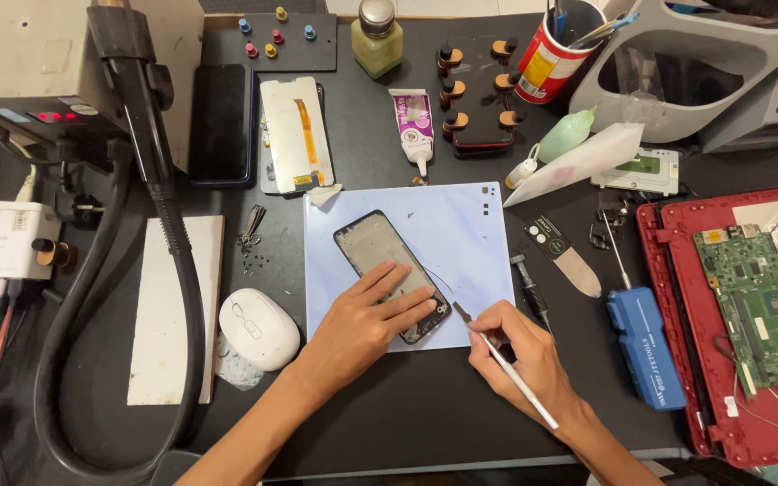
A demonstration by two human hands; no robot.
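Note:
A bare phone frame (373, 247) lies diagonally on a pale blue sheet (461, 225) in the middle of the dark desk. My left hand (366, 319) rests flat on the frame's lower end, fingers spread, pressing it down. My right hand (520, 355) grips a thin white-handled tool (506, 364) like a pen. The tool's flat metal tip sits just right of the frame's lower corner, on the sheet's edge.
A white mouse (258, 328) and a white slab (176, 306) lie to the left. A hot-air station with a black hose (159, 180) stands at far left. An opened red laptop (740, 315), a blue box (646, 346), a glue tube (416, 126), a clamped phone (477, 90) and a cup (556, 45) surround the sheet.

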